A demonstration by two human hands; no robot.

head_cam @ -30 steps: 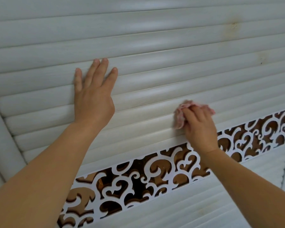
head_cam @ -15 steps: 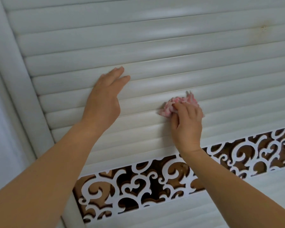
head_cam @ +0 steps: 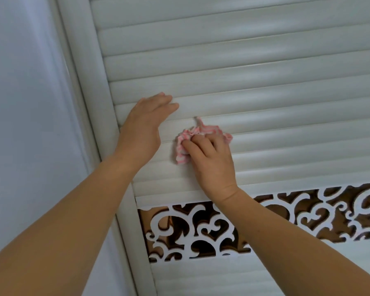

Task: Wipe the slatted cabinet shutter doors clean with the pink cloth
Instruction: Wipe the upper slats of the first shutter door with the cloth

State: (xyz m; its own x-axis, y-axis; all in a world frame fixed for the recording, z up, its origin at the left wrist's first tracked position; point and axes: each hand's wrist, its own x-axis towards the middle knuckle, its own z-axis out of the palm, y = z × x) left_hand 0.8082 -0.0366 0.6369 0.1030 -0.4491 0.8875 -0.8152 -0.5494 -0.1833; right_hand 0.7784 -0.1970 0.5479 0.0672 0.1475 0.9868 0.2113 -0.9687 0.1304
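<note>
Both hands have slid toward the door's left edge since a second ago: your right hand (head_cam: 212, 162) has carried the pink cloth (head_cam: 198, 138) leftward along the slats, and your left hand (head_cam: 144, 129) now sits against the left frame post (head_cam: 88, 99), where earlier it was well out on the panel.

You face the slatted shutter door (head_cam: 265, 67), a stiff, ribbed surface that looks firm enough to press on, with grooves between the slats likely to hold dust. Below it runs the fretwork scroll band (head_cam: 286, 221), thin and probably fragile, so keep pressure off it.

Your left hand lies flat, fingers (head_cam: 165, 101) straight on a slat, bracing. Your right hand's fingers curl over the cloth, bunching it against the slats just right of the left hand. That cloth looks light, soft and limp; hold it wadded in the palm so its edges reach the grooves.
</note>
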